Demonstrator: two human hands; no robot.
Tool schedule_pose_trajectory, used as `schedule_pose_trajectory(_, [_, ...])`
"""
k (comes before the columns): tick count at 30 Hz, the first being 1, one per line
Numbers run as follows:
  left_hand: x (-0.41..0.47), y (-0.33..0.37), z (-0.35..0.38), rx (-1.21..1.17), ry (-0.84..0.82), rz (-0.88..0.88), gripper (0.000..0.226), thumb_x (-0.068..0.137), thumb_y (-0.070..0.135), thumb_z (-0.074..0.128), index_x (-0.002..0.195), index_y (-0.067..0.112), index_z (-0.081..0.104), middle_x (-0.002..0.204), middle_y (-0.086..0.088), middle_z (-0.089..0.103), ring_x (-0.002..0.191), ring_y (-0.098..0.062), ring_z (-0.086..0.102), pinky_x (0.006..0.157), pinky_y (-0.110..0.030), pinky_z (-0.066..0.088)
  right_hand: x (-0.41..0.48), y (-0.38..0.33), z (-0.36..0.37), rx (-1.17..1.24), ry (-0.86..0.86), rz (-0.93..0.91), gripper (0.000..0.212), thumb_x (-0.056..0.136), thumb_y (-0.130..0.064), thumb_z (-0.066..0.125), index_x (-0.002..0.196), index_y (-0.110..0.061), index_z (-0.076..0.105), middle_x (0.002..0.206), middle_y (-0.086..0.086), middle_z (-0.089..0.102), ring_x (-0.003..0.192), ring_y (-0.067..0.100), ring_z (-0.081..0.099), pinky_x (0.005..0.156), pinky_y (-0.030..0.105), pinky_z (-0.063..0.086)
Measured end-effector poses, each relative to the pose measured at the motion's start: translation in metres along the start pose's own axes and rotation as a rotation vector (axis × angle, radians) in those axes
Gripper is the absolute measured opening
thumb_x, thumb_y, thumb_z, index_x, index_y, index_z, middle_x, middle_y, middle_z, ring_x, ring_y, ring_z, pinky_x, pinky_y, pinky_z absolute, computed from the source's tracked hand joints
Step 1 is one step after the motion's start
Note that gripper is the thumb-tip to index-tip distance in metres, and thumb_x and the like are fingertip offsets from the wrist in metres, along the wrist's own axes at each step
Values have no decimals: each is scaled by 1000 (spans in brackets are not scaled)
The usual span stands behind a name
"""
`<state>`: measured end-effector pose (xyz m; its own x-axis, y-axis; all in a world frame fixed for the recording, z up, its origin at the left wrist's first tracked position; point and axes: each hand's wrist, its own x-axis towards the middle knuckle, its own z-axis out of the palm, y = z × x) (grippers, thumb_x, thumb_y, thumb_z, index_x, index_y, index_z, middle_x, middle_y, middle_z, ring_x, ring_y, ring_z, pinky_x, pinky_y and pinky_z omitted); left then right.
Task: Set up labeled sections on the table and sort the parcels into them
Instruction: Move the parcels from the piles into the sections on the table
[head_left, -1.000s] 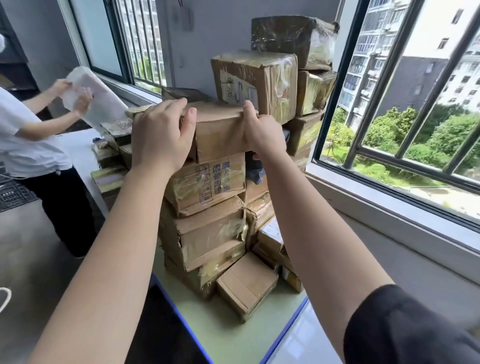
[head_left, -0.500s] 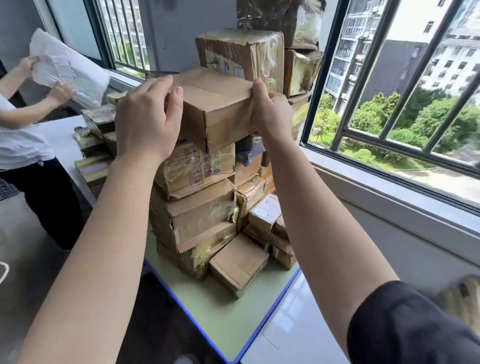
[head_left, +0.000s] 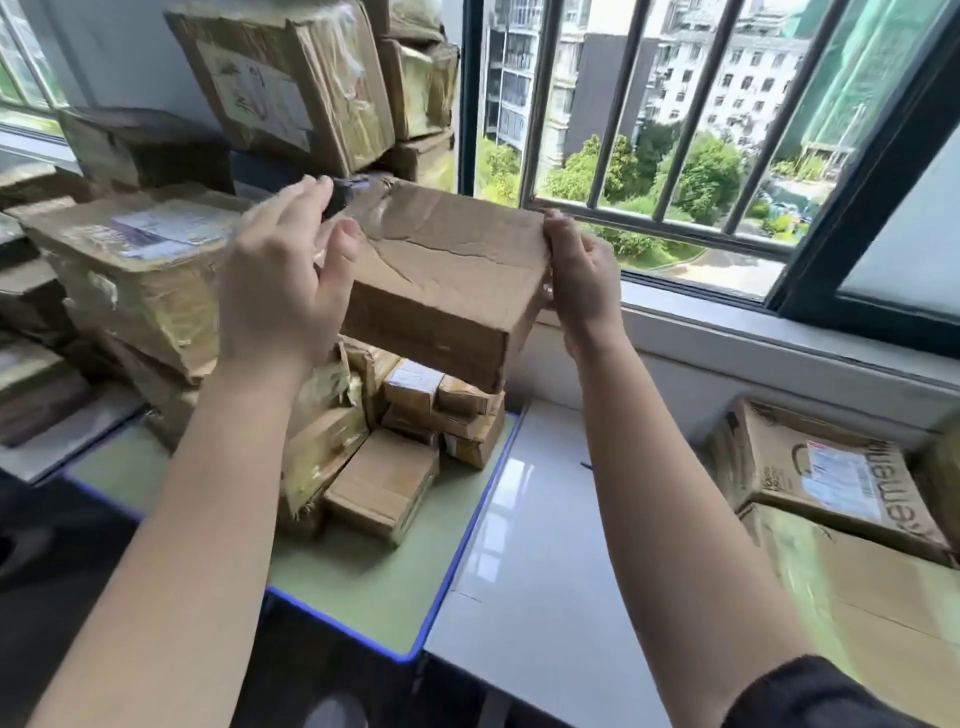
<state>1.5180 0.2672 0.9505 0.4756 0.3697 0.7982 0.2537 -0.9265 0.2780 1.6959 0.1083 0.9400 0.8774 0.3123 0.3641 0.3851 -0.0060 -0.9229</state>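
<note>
I hold a plain brown cardboard parcel (head_left: 447, 275) in the air, above the pile's right side. My left hand (head_left: 283, 275) grips its left end, thumb on top. My right hand (head_left: 582, 275) grips its right end. The parcel is creased and tilts down toward me. Below and to the left rises a pile of taped parcels (head_left: 156, 275) on the green table (head_left: 374, 587) with a blue edge. Small parcels (head_left: 384, 483) lie at the foot of the pile.
A white table (head_left: 524, 545) adjoins the green one on the right. Large cardboard boxes (head_left: 831, 483) sit at its far right. Taller boxes (head_left: 291, 78) are stacked against the wall behind. A barred window (head_left: 675, 130) runs along the right side.
I have lifted the parcel off the pile and carried it to the right, toward the window. My view has swung right; the person at the left is no longer in view.
</note>
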Motion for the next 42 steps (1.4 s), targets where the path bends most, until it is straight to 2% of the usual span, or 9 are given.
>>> schedule_pose_trajectory(3, [-27, 25, 18, -119, -90, -10, 61, 99, 47, 28, 140, 4, 44, 136, -17, 53, 124, -29, 51, 100, -35, 40, -7, 32, -36, 5, 3, 95, 49, 72, -66, 50, 48, -22, 46, 58, 3, 42, 63, 25, 41, 62, 45, 33])
schedule_pose_trajectory(8, [-86, 71, 60, -294, -176, -116, 87, 91, 69, 15, 142, 3, 39, 136, -15, 53, 121, -27, 55, 97, -31, 42, -34, 81, -102, -57, 67, 264, 47, 67, -65, 50, 51, -21, 51, 55, -2, 46, 65, 23, 45, 64, 43, 38])
schedule_pose_trajectory(15, [-166, 122, 117, -402, -316, -329, 69, 90, 61, 29, 122, 6, 55, 111, -15, 66, 101, -33, 61, 73, -28, 39, -77, 136, -182, 45, 93, 495, 42, 96, -36, 50, 57, -19, 48, 52, -5, 39, 45, 11, 37, 47, 22, 31])
schedule_pose_trajectory(20, [-200, 148, 134, -429, -356, -434, 38, 91, 40, 41, 92, 6, 59, 84, -15, 68, 81, -36, 59, 58, -27, 22, -104, 177, -200, 24, 25, 675, 48, 97, -53, 40, 95, -13, 67, 95, 7, 67, 81, 25, 64, 59, 30, 51])
schedule_pose_trajectory(24, [-197, 141, 144, -306, -448, -489, 50, 92, 56, 43, 66, 13, 47, 60, -4, 56, 68, -36, 55, 54, -36, 25, -129, 191, -202, 97, -25, 721, 47, 100, -57, 32, 113, -23, 63, 99, 1, 67, 76, 19, 65, 54, 28, 52])
schedule_pose_trajectory(27, [-194, 134, 151, -185, -509, -513, 69, 88, 70, 35, 61, 8, 45, 56, -7, 58, 64, -34, 54, 52, -38, 41, -144, 198, -203, 67, -76, 675, 40, 97, -56, 37, 127, -37, 56, 122, -4, 63, 99, 25, 66, 55, 31, 54])
schedule_pose_trajectory(32, [-191, 139, 148, -205, -529, -531, 71, 89, 71, 28, 59, 10, 49, 57, -4, 57, 62, -26, 51, 53, -36, 37, -157, 199, -199, 61, -1, 760, 37, 99, -47, 41, 108, -20, 65, 105, 8, 66, 83, 24, 65, 51, 32, 53])
schedule_pose_trajectory(36, [-197, 142, 147, -229, -533, -457, 52, 89, 64, 42, 62, 19, 44, 62, -2, 55, 65, -29, 50, 53, -32, 29, -162, 199, -196, 42, 29, 828, 44, 97, -53, 43, 95, -18, 69, 88, 7, 69, 70, 25, 66, 51, 31, 53])
schedule_pose_trajectory(42, [-201, 136, 146, -204, -488, -414, 44, 89, 58, 43, 68, 19, 47, 68, -9, 61, 63, -27, 45, 53, -31, 26, -166, 202, -200, 99, -43, 842, 44, 97, -55, 44, 106, -21, 71, 99, 1, 75, 83, 18, 71, 68, 39, 61])
